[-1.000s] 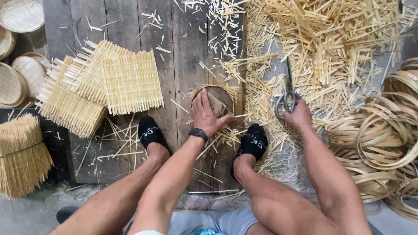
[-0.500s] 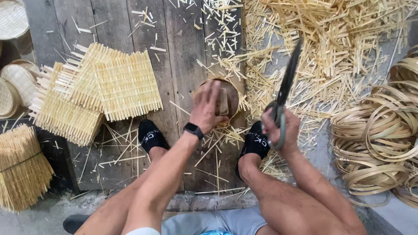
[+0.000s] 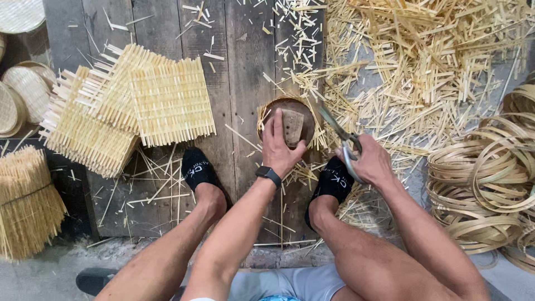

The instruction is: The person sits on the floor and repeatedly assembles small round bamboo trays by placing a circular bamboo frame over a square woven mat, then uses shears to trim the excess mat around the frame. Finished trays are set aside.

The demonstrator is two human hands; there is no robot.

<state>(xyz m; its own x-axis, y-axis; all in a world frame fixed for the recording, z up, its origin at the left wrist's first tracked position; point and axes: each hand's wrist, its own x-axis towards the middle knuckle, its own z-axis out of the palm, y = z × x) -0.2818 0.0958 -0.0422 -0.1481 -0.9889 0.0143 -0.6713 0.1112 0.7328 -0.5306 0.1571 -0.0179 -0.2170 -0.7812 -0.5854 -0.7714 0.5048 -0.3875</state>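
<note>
My left hand [image 3: 280, 146] presses down on a round wooden disc with a small block handle [image 3: 292, 124], which lies on a woven bamboo mat on the plank floor. Mat strips stick out around the disc's edge. My right hand [image 3: 372, 161] grips a pair of large metal scissors [image 3: 341, 134], blades pointing up-left toward the disc's right rim. Both my feet in black socks [image 3: 196, 168] rest on the planks either side of my left arm.
Square woven bamboo mats [image 3: 131, 106] are stacked at the left. A bundle of bamboo sticks [image 3: 25, 200] stands at far left, round woven trays [image 3: 22, 95] above it. Cut bamboo scraps [image 3: 423, 61] cover the upper right. Coiled bamboo hoops [image 3: 490, 178] pile at right.
My right hand picked the scissors up off the scrap pile, swung them upward, then lowered them beside the disc. My left hand stayed on the disc.
</note>
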